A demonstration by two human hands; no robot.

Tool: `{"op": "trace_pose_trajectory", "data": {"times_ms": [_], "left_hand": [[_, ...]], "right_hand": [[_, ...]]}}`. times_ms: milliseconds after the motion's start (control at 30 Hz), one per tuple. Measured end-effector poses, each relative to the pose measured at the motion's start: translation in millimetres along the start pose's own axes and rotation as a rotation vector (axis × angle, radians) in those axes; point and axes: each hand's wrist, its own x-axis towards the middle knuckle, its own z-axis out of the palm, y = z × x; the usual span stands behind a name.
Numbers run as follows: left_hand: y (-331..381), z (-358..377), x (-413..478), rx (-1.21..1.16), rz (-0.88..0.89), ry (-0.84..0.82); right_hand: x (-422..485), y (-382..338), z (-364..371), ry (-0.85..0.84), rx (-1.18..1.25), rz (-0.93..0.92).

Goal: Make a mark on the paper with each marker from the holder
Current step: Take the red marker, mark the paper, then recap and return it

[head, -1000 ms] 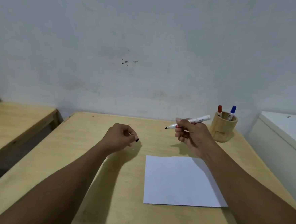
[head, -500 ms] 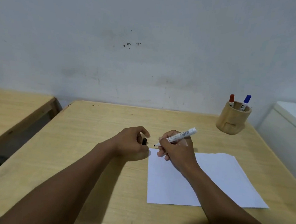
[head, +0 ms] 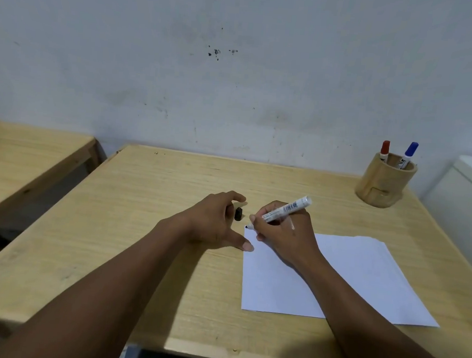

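R hand (head: 284, 232) grips the black marker (head: 285, 209) in a writing hold, fingers closed round the barrel, tip down at the far-left corner of the paper (head: 362, 277), touching or just abt to, can't tell which. L hand (head: 212, 222) lies on the table (head: 144, 200) w/ fingers spread loose, holding nothing; thumb tip sits at the paper's left edge. Black cap (head: 238, 214) stands on the table just beside the L fingers, apart from them. Holder (head: 382, 183) sits at the far-right corner, well apart from the paper, w/ 2 markers in it: red (head: 384, 151) & blue (head: 408, 155).

Step, as I read it: 1st of 3 marks, w/ no ink visible on the sheet yet. Next move needs light tip pressure, a short stroke, L thumb pinning the sheet. After that: recap, swap for red or blue.
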Motion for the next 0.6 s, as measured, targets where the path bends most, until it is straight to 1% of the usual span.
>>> {"op": "trace_pose_trajectory", "data": {"times_ms": [133, 267, 367, 433, 500, 600], "left_hand": [[-0.1, 0.4, -0.3, -0.009, -0.006, 0.003], [-0.2, -0.5, 0.7, 0.001, -0.002, 0.007], [-0.6, -1.2, 1.8, -0.012, -0.011, 0.007], [-2.9, -3.6, 4.1, -0.097, -0.029, 0.013], [-5.9, -4.2, 7.2, -0.182, -0.027, 0.040], [-3.7, -1.6, 11.8, -0.220, -0.002, 0.177]], "right_hand": [[-0.1, 1.9, -0.3, -0.034, 0.006, -0.007], [1.0, 1.7, -2.8, -0.040, 0.078, 0.041], [5.0, -4.9, -3.8, 0.060, 0.099, 0.073], [11.1, -10.8, -8.4, 0.165, 0.163, 0.142], [16.9, -18.2, -15.0, 0.218, 0.306, 0.252], [27.2, -32.5, -28.2, 0.284, 0.522, 0.364]]}}
